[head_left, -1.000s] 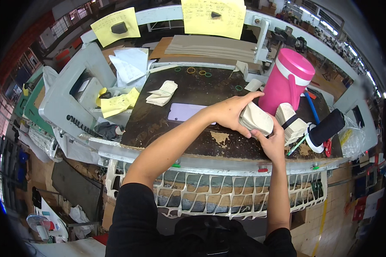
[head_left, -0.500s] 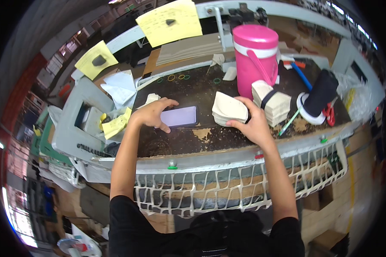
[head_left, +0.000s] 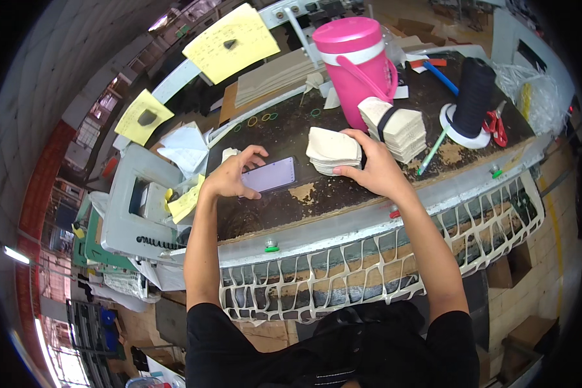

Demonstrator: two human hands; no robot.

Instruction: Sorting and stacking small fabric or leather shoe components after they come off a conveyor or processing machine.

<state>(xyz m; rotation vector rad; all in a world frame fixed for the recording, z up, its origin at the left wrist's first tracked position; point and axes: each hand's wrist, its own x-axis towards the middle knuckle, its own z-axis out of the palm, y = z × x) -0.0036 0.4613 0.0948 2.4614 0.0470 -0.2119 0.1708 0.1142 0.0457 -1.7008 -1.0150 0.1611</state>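
My right hand grips a stack of cream fabric pieces at its right side, thumb in front and fingers behind. The stack rests on the worn dark table. Around the left end of a lavender phone-like slab, my left hand is open, its thumb near the front edge and curved fingers near the back edge. That slab lies flat on the table. A small cream piece shows partly behind the left hand. Right of the held stack stands another cream fabric stack with a black band round it.
Behind the banded stack stands a pink jug. At the right are a black thread cone on a white base, a green pen, red scissors and a blue tool. A cream net hangs along the front edge.
The whole view has tilted and shifted, so the table sits at a slant. Against the table, both hands, the fabric stack and the lavender slab have hardly moved.
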